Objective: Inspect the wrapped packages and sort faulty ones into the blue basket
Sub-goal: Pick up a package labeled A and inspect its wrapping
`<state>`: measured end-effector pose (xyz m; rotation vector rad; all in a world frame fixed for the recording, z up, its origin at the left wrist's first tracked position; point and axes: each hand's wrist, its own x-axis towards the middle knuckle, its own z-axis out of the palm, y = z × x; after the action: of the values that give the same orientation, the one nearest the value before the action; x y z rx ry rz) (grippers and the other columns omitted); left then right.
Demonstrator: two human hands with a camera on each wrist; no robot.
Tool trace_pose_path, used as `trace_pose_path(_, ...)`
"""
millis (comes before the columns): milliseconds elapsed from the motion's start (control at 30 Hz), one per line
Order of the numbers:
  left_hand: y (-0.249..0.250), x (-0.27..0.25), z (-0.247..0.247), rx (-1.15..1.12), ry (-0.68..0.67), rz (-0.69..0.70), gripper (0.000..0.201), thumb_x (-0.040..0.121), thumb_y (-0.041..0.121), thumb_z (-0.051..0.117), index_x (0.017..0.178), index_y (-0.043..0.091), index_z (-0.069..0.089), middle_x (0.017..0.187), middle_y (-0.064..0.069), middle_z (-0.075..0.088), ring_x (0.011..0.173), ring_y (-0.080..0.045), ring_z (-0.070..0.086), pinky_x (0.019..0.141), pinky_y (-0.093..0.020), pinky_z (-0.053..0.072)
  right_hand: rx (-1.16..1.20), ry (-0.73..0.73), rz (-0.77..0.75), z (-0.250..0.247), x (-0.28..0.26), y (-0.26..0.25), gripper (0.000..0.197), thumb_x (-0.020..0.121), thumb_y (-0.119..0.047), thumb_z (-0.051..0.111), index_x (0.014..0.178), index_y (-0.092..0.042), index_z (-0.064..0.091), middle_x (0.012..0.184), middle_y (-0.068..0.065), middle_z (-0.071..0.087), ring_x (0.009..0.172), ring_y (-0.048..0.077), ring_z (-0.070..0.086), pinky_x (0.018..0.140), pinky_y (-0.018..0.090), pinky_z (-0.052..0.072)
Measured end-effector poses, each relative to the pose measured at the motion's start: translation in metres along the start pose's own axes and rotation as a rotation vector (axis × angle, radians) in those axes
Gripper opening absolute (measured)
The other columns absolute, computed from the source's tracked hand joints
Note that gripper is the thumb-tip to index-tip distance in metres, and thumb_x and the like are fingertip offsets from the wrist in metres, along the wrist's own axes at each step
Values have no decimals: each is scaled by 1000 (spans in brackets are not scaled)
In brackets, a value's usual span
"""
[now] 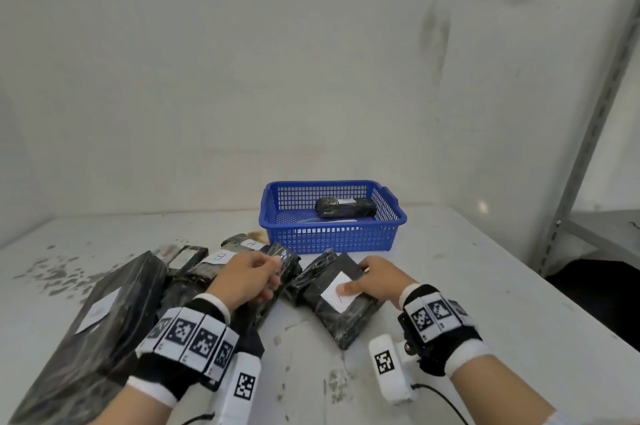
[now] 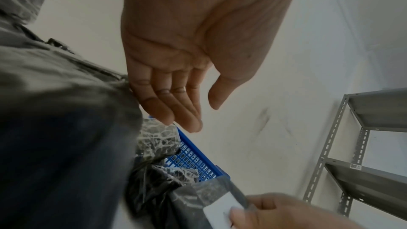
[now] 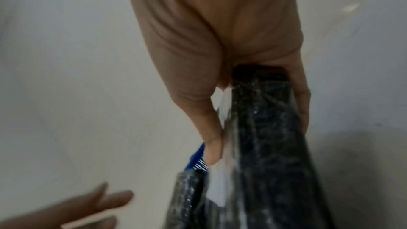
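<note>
right hand (image 1: pixel 375 281): thumb and fingers clasp labelled package (image 1: pixel 341 300)
left hand (image 1: pixel 249 277): fingers relaxed, holding nothing
surroundings: blue basket (image 1: pixel 332 237) beyond; package pile (image 1: pixel 114 314) at left

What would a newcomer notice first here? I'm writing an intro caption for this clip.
The blue basket at the back of the white table, already holding a black wrapped package. Nearer, the right hand grips a labelled black package, while the left hand hovers open over a pile of packages.
</note>
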<state>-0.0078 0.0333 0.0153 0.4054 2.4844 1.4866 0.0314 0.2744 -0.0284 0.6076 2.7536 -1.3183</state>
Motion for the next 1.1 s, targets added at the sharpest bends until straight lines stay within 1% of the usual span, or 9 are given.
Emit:
trace_pose_path(67,4,2,2,62,8,30,28,99,33,50,106,8,62,85,-3,68,64,-13,60,63,-27,53,155,53,-49,-11,-4,-11,49,80,-28,84,117,-7,60,108,7,71,91,21,69,75,30,54)
trace_pose_path(167,16,1,6,88,-80,88,34,102,43,37,121,18,50,102,2,66,84,-13,65,82,-32,54,502,132,-164,-32,-17,-35,48,84,-24,80,122,-5,59,108,9,73,93,24,72,79,37,57)
trace_pose_path(300,42,-6,11,-300,-189,268,57,86,56,46,136,32,34,115,1,67,96,-15,70,90,-36,56,712,171,-383,-52,-44,-76,43,88,-25,75,125,-11,60,111,4,74,98,21,73,83,35,58)
trace_pose_path(400,59,-7,9,-508,-83,393,53,91,33,56,141,25,39,117,-3,70,96,-15,71,80,-38,60,728,206,-478,-57,-59,-97,39,93,-24,68,129,-17,55,115,4,73,103,19,72,88,35,59)
trace_pose_path(533,69,-4,-3,-583,16,519,45,98,16,49,141,27,39,116,-6,69,97,-16,72,73,-30,60,608,119,-589,-60,-68,-102,51,95,-17,65,140,-31,47,117,0,74,105,19,72,88,37,59)
trace_pose_path(667,70,-3,-15,-571,14,572,54,97,14,52,144,33,36,114,-9,70,101,-19,70,77,-27,58,520,115,-665,-62,-70,-103,76,91,-13,70,152,-35,32,117,0,75,92,21,74,76,31,60)
trace_pose_path(767,69,-4,-19,-547,31,584,61,92,10,60,145,32,38,117,-9,69,103,-20,70,79,-28,58,527,112,-718,-62,-72,-107,92,89,-14,71,154,-49,16,115,2,75,88,19,73,73,28,58)
trace_pose_path(867,72,-7,-23,-512,64,601,64,90,12,62,145,33,37,116,-9,69,102,-18,70,83,-33,59,519,96,-767,-60,-75,-111,92,89,-12,71,153,-51,17,117,4,74,101,22,73,77,31,59)
trace_pose_path(1100,82,-17,-31,-412,89,656,76,80,29,76,144,34,35,111,-6,72,102,-18,70,93,-49,53,515,126,-789,-60,-90,-118,99,84,-11,77,152,-50,17,115,3,75,101,26,72,77,37,61)
